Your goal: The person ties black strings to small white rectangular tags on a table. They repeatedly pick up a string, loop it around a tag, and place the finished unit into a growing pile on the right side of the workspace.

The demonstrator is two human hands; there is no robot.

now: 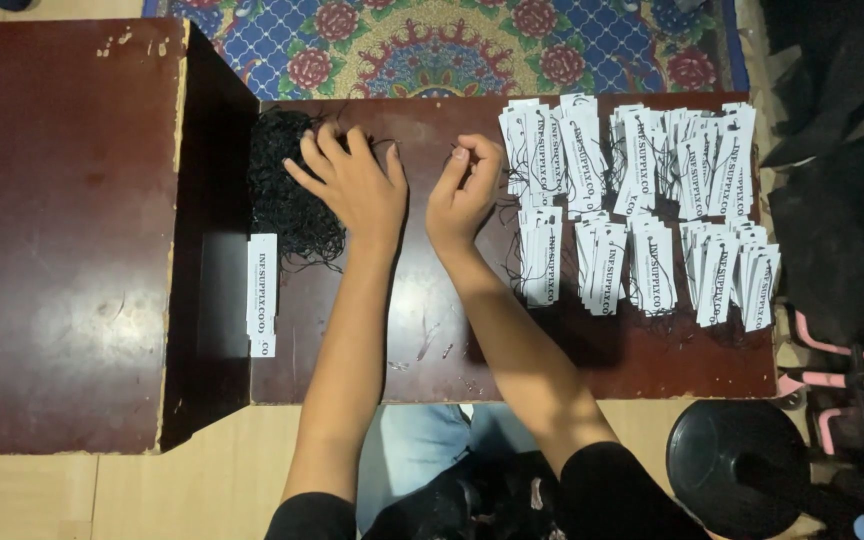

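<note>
The person sits at the near edge of a dark red table, both forearms reaching away over it. Nearest, below the arms, show black sleeves and a lap in pale blue cloth. To the right of the arms, off the table, stands a round black stool beside a pink frame.

The right hand is curled, thumb and forefinger pinched together at the top; a thin black thread runs from that pinch leftward toward the other hand, so this grip is clenched on the thread. Just right of this hand lie rows of white paper tags with black strings, stacked in overlapping bundles, a near row and a far row, reaching to the table's right edge.

The left hand lies just left of the right one, apart from it, fingers spread and loose, the fingertips resting on a heap of black threads. This grip is released, pressing rather than holding. The heap sits left of and partly under those fingers. Nearer than the heap, at the table's left edge, lies a single stack of tags, lengthwise.

Left of that rises a higher dark red cabinet. Beyond the table lies a patterned blue carpet with red flowers.
</note>
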